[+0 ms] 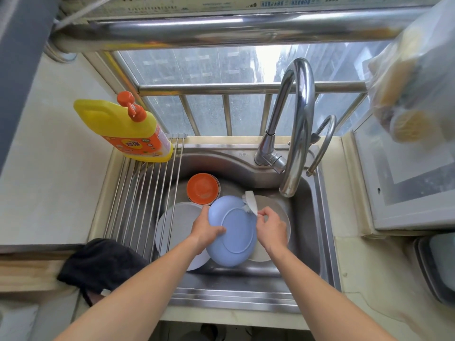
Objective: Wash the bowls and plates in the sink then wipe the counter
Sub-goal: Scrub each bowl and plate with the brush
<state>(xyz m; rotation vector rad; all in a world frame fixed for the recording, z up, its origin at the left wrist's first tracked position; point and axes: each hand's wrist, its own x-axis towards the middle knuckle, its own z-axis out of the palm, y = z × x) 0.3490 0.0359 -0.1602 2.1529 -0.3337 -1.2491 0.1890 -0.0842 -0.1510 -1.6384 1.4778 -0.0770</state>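
My sink (317, 225) and faucet (299, 124) are shiny brushed steel, the blue plate (234, 232) looks like smooth matt plastic, the detergent bottle (123, 126) glossy plastic, the black cloth (103, 264) soft and matt.

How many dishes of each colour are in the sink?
Blue plate: 1, gripped by the left hand
Orange bowl: 1
White plate: 1
Grey plate: 1
Total: 4
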